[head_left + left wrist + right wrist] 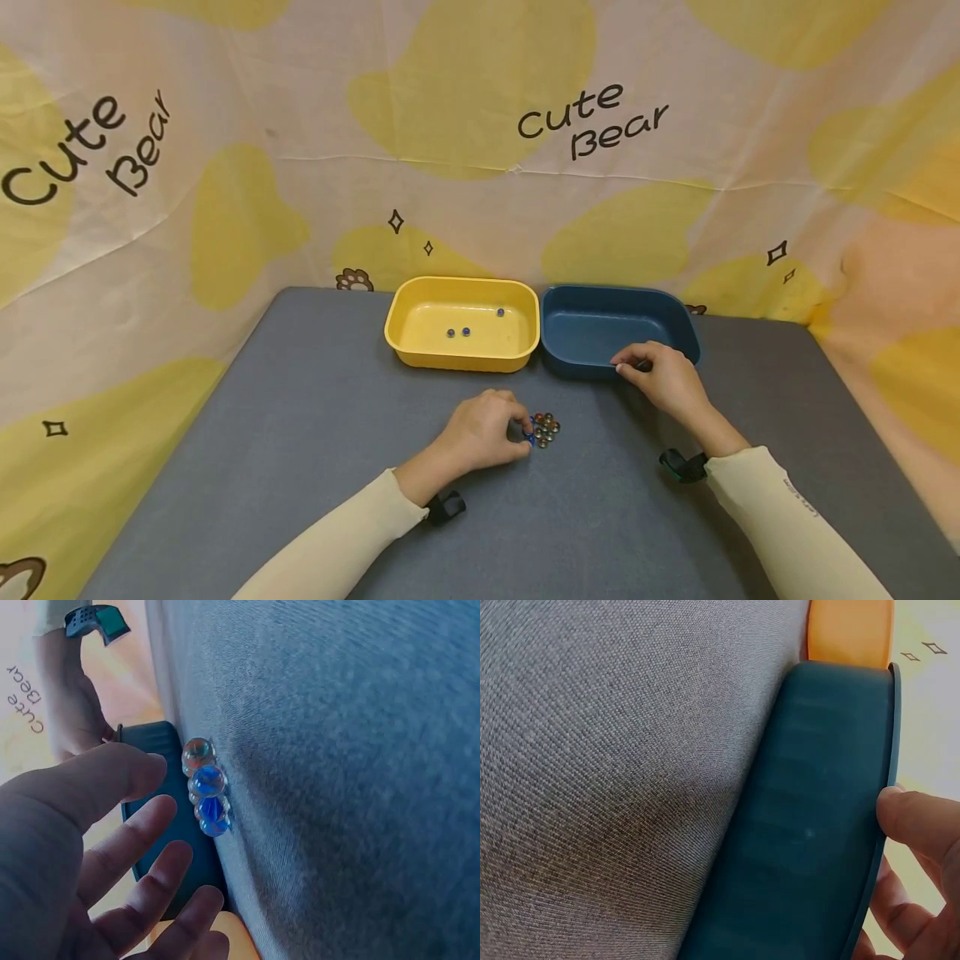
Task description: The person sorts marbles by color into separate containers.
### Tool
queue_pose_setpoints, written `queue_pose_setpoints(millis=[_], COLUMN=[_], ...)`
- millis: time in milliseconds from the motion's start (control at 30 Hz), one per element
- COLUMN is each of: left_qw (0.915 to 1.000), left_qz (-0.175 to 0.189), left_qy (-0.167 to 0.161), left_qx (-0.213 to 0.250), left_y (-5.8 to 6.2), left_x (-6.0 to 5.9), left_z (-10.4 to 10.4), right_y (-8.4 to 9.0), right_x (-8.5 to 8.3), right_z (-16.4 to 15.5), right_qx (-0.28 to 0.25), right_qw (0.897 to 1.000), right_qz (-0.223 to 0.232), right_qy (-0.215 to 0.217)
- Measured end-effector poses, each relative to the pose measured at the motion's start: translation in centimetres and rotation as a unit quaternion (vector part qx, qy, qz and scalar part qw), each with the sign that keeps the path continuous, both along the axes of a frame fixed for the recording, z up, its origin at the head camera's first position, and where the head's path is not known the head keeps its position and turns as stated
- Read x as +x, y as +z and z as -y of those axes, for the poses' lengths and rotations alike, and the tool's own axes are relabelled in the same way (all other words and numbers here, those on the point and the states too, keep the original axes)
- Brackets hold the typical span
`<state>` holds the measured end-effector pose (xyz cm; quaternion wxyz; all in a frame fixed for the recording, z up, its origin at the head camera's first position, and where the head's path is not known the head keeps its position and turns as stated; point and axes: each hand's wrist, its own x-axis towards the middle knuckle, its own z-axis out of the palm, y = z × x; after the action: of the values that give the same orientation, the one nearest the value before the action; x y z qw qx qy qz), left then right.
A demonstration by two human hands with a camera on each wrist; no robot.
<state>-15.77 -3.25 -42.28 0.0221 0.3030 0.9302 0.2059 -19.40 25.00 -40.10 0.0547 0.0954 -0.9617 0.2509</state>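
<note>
With the left hand (487, 429) apparently pinching a blue marble (529, 437) from the marble cluster (546, 428) on the desk (300, 467), a nudge could scatter it, while the right hand (663, 379) grips the blue tray's (592, 329) near rim.

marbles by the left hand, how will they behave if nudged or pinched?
The marbles look like smooth glass balls, so probably slippery to pinch. Lying loose on the flat grey mat, they would likely roll and scatter, though its cloth weave may slow them.

Two trays (462, 358) (570, 362), three marbles (466, 332) in yellow
</note>
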Motion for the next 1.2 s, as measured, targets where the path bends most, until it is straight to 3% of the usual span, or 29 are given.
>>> queue_pose_setpoints(millis=[1200], left_qw=[0.9972], left_qz=[-0.042], left_qy=[-0.001], left_qx=[-0.061], left_y=[-0.8], left_x=[-0.4], left_z=[-1.6], right_y=[-0.2], right_x=[-0.2], right_z=[-0.2], right_qx=[-0.010], right_qw=[1.000], right_qz=[0.006], right_qy=[0.004])
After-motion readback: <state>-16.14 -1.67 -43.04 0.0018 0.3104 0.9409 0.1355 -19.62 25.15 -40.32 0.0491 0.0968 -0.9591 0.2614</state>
